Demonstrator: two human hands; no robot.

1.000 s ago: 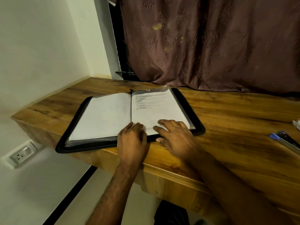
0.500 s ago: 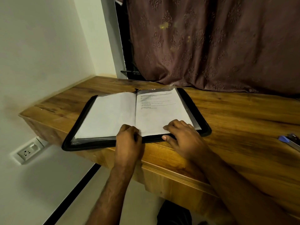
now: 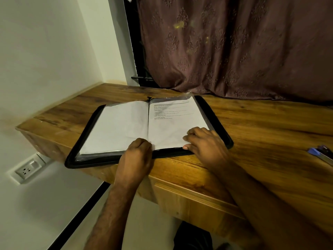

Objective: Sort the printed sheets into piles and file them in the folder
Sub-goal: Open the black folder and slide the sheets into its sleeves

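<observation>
A black zip folder (image 3: pixel 90 162) lies open on the wooden desk (image 3: pixel 261 132). Its left side shows a blank white sheet (image 3: pixel 119 127) under a clear sleeve. On the right side lies a printed sheet (image 3: pixel 173 127) with text in its upper half. My left hand (image 3: pixel 137 157) is at the foot of the spine, fingers curled over the printed sheet's lower inner corner. My right hand (image 3: pixel 205 143) covers the lower right corner of that sheet, fingers bent on the paper and thumb against the folder's front rim.
A blue and black desk tool (image 3: pixel 320 154) lies at the desk's right edge. A brown curtain (image 3: pixel 234 51) hangs behind the desk and a white wall closes the left side. A wall socket (image 3: pixel 27 169) sits below the desk's left end.
Both hands have slid back toward the folder's front edge. My left fingers went from lying flat on the page to curled, and my right hand moved to the lower right corner.
</observation>
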